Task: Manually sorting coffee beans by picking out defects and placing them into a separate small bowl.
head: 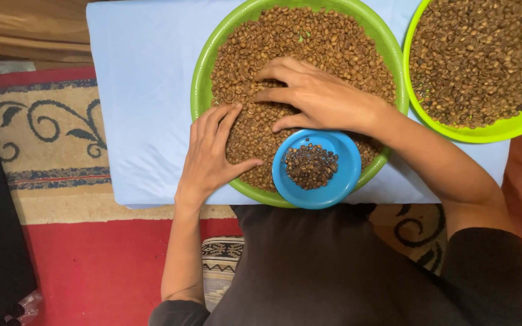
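1. We take the large green bowl [203,72] of pale brown beans [309,48] as our landmark; it sits on a light blue counter [143,90], with a patterned red rug [61,151] left of that.
2. Our left hand [209,157] lies flat across the bowl's left rim, fingers [219,121] apart and spread on the beans, thumb pointing into the bowl, clamped on nothing.
3. Our right hand [318,96] rests palm down at the bowl's middle, fingers [276,72] loosely apart, tips pressed into the beans, which lie directly under and between them.
4. A small blue bowl [345,175] with a few darker beans [310,166] sits on the landmark's near edge, just below the right hand.
5. Right of the landmark, almost touching it, stands a second green bowl [490,131] of darker beans.
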